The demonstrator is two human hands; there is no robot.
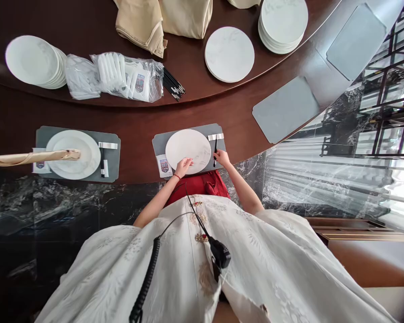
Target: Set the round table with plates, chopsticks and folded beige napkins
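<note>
A white marbled plate (188, 150) lies on a grey placemat (160, 142) at the table's near edge. My left hand (184, 167) rests over the plate's lower left rim, fingers loosely extended and holding nothing I can see. On the plate's right side, my right hand (221, 158) is closed on black chopsticks (216, 146), whose upper end meets a white-and-silver chopstick rest (216, 137). Left of the plate, a white printed packet (164, 166) lies on the placemat.
Another setting with a plate (87, 154) and folded napkin (33, 157) is at left. Two grey placemats (286, 110) lie right. On the raised round surface are stacked plates (33, 60), plastic-bagged packets (114, 76), loose black chopsticks (173, 83) and gold cloths (139, 22).
</note>
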